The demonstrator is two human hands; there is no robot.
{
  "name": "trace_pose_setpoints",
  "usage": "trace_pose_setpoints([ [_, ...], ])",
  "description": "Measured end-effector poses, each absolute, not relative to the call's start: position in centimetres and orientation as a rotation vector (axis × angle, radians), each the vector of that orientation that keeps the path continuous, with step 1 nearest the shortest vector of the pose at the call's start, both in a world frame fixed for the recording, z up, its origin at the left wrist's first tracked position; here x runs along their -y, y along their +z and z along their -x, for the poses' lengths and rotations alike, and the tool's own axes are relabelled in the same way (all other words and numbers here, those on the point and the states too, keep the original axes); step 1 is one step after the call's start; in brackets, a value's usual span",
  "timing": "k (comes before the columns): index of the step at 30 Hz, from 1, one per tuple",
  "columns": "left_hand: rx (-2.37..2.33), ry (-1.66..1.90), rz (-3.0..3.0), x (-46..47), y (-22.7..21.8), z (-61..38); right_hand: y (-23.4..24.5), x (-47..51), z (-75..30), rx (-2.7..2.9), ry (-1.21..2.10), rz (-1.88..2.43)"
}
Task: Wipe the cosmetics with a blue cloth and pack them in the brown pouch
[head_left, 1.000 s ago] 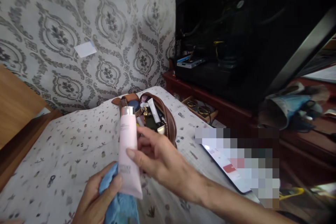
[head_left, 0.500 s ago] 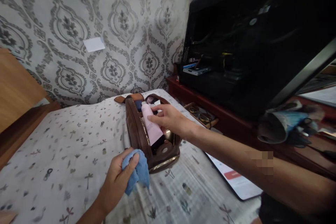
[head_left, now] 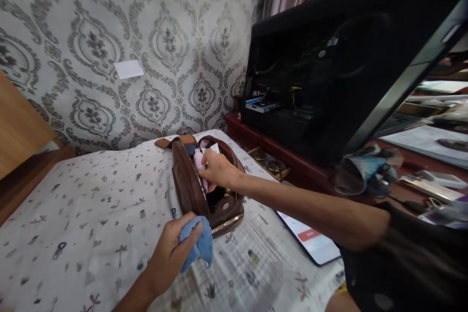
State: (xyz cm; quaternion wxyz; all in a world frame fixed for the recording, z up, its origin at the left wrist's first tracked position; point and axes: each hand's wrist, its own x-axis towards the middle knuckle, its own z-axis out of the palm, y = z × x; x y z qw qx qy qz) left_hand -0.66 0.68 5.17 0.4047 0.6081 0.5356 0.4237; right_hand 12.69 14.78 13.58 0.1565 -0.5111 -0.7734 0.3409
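Note:
A blue cloth (head_left: 200,248) is bunched in my left hand (head_left: 170,248), pinched under the thumb just in front of the bag. The brown leather bag (head_left: 182,175) lies unzipped on the bed, its gold zipper teeth showing along the opening. My right hand (head_left: 219,170) reaches into it from the right, with fingers closed around a pale pink tube (head_left: 198,158). Most of that tube is hidden by the hand and the bag's side. A small white item (head_left: 215,147) and a dark blue one (head_left: 190,149) show at the bag's far end.
The bed (head_left: 109,214) has a printed white sheet. To the right lie a tablet (head_left: 318,246) with a lit screen and an open drawer (head_left: 283,174) holding round items. A black computer case (head_left: 310,83) stands on the red-brown desk (head_left: 236,124), near a clutter of papers.
The pink tube has gone deeper into the bag with my right hand, and less of it shows. My left hand still holds the cloth. The view has turned slightly right.

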Motion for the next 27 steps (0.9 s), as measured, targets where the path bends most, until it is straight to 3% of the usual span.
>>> trace_pose_setpoints([
  [15, -1.352, 1.015, -1.577, -0.7, 4.4, 0.7, 15.5, -15.1, -13.4, 2.384, 0.699, 1.339],
  [22, -1.494, 1.018, -1.562, -0.9, 4.3, 1.6, 15.8, -11.4, -15.4, 2.049, 0.717, 0.93],
  [27, -1.623, 1.086, -1.635, -0.3, 4.9, 3.8, 12.2, -6.0, -15.0, 2.322, 0.644, 0.457],
])
